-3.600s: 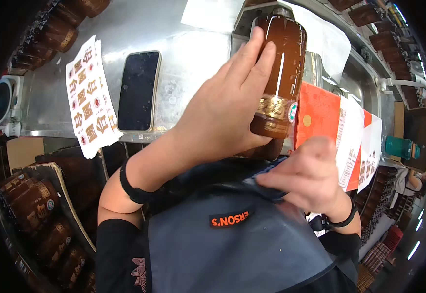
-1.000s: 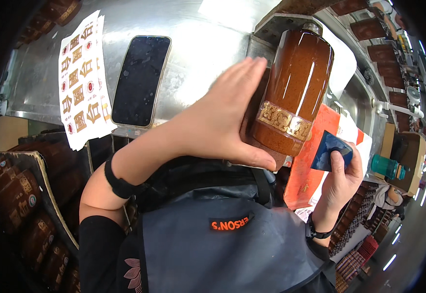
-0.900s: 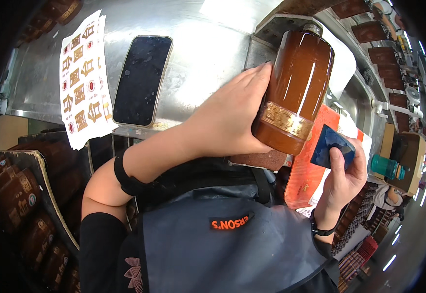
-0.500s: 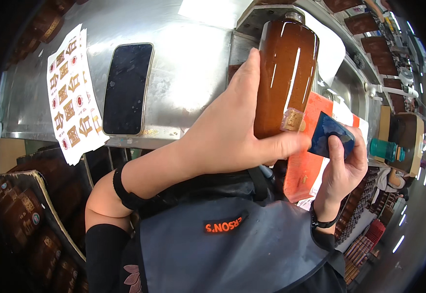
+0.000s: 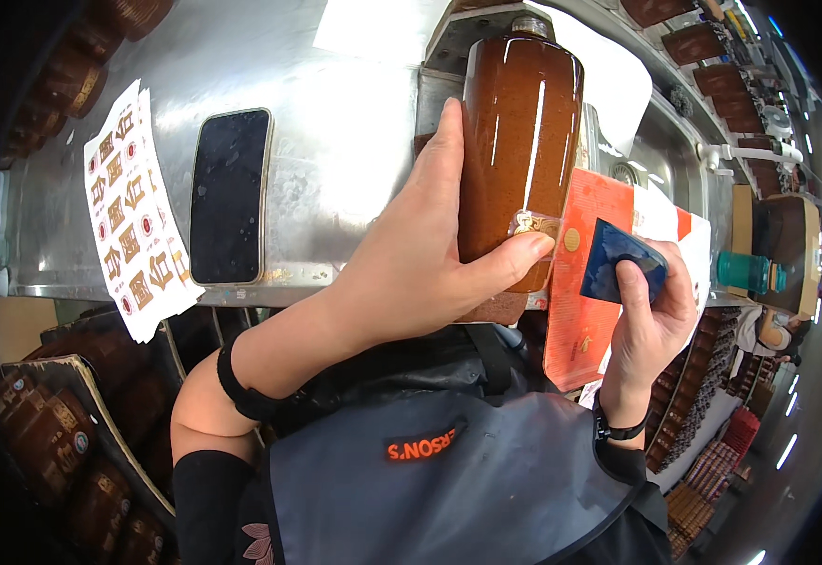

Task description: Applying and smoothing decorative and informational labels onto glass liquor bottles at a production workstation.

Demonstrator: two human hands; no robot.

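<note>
A glossy brown bottle (image 5: 522,122) lies with its clear neck pointing away from me. My left hand (image 5: 420,240) is wrapped along its left side, and the thumb rests at the edge of a small clear label with gold print (image 5: 534,224) near the bottle's base. The fingers under the bottle are hidden. To the right, my right hand (image 5: 656,301) pinches a flat blue scraper (image 5: 618,262) between thumb and fingers. The scraper is apart from the bottle, over an orange-red printed sheet (image 5: 585,320).
On the metal worktable (image 5: 336,151) a black phone (image 5: 230,193) lies left of the bottle. Beside it, printed label sheets (image 5: 138,226) overhang the front edge. Brown bottles (image 5: 58,433) stand in a crate at lower left. A teal container (image 5: 748,273) is at the right.
The view has shifted slightly. My left thumb has drawn back from beside the scraper to the label's edge. The scraper now shows a wider gap from the left thumb.
</note>
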